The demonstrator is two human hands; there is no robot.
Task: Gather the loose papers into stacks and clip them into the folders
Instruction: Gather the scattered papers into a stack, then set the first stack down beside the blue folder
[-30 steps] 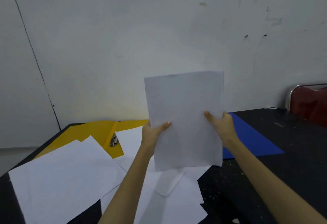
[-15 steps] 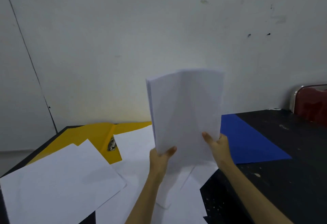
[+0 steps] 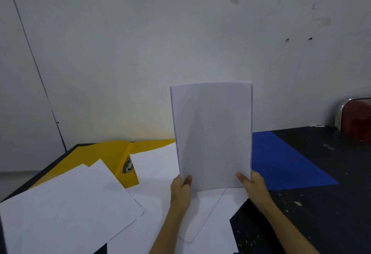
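The person stands at the black bench with a stack of papers held upright in front of them, its lower edge just above the sheets lying below. The left hand pinches the stack's bottom left corner and the right hand its bottom right, thumbs on the near face, both hands closed on the paper and set apart by the width of the sheets. The edges look fairly square at the top, so I'd say this bundle is being tapped or evened up. That is about all that looks done. Plenty of loose sheets lie spread over the left and middle of the bench, overlapping one another at odd angles. A yellow folder lies open at the back left, partly buried, its metal clip showing with nothing visibly held under it. A blue folder lies flat to the right, behind the stack, and looks bare on the part I can see. So by my reckoning the job is early: one stack gathered, nothing clipped, both folders waiting, and most of the paper left to collect.
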